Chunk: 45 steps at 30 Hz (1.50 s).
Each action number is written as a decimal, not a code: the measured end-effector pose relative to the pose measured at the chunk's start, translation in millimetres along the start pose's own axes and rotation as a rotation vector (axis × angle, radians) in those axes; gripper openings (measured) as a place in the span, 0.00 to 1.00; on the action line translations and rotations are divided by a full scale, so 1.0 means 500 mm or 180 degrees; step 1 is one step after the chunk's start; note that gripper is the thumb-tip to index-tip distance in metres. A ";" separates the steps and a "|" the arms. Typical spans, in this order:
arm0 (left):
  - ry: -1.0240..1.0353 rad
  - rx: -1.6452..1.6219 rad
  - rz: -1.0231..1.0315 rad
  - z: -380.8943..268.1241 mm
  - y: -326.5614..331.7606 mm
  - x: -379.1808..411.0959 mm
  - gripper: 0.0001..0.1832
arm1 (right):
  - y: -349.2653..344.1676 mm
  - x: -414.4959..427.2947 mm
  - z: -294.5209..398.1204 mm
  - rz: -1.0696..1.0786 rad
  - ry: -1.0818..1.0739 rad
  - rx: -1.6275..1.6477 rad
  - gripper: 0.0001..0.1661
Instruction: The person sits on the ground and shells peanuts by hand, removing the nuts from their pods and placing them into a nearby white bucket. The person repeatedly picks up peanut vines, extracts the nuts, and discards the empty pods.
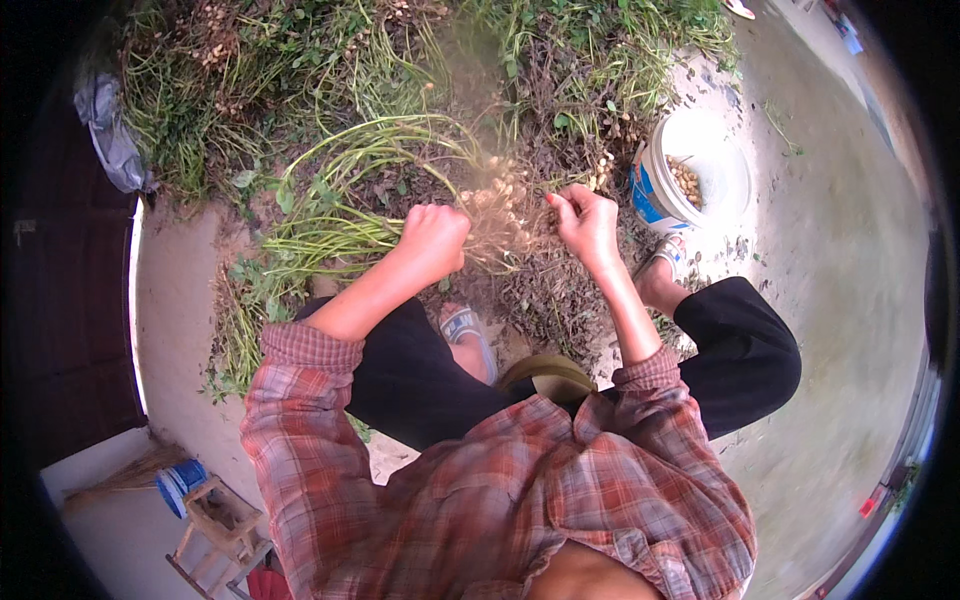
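Note:
My left hand (pixel 435 236) grips the stems of a bunch of pulled peanut plants (pixel 352 232), whose green tops arch away to the left. On the right side of that fist hang the roots with a cluster of pale peanut pods (pixel 495 191). My right hand (pixel 589 225) is just right of the roots, thumb and fingers curled together; whether something small is pinched there I cannot tell. Beyond it stands a white plastic bucket (pixel 657 161) with a blue printed side, tilted in view, with picked peanuts (pixel 684 182) inside.
A large heap of peanut plants (pixel 300 82) spreads across the far side. Dry leaf litter (pixel 551 311) covers the ground between my sandalled feet. A grey plastic sheet (pixel 112 135) lies at the left, and a wooden stool (pixel 221 514) stands behind left near a blue bucket (pixel 180 486).

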<state>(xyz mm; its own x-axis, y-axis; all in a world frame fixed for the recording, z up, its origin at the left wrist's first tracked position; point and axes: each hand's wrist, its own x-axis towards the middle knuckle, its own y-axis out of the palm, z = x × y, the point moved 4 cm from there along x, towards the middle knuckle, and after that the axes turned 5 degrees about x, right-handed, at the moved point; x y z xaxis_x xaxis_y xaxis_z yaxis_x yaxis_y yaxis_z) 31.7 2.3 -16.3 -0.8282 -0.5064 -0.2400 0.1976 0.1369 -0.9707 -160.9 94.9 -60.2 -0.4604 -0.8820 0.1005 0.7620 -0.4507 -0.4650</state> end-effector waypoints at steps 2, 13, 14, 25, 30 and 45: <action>0.0002 -0.0026 -0.0132 0.008 0.001 0.002 0.07 | 0.002 0.010 -0.013 0.0259 -0.0081 0.0294 0.07; 0.0062 -0.0082 0.0007 0.003 -0.001 -0.005 0.08 | 0.038 -0.035 0.075 0.1154 -0.1110 -0.0529 0.18; 0.0063 -0.0118 -0.0012 0.002 0.000 -0.004 0.08 | 0.039 -0.040 0.074 0.1086 -0.1191 -0.0618 0.17; 0.0056 -0.0102 -0.0257 -0.007 0.004 -0.001 0.06 | 0.035 -0.042 0.057 0.0799 -0.0912 -0.0293 0.09; -0.0153 -0.0054 -0.0236 0.004 -0.008 0.003 0.05 | 0.033 -0.020 0.009 0.0956 0.0668 0.1810 0.10; 0.0191 0.0065 -0.0151 -0.012 0.009 -0.005 0.06 | 0.069 0.044 0.061 0.1087 0.0624 0.0723 0.21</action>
<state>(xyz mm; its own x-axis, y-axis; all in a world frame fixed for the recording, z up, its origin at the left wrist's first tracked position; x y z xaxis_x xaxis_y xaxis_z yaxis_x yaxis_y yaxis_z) 31.5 9.3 -20.1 -0.8667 -0.4600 -0.1931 0.1675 0.0963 -0.9812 -131.1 55.7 -47.2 -0.2263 -0.9525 -0.2037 0.9556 -0.1766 -0.2357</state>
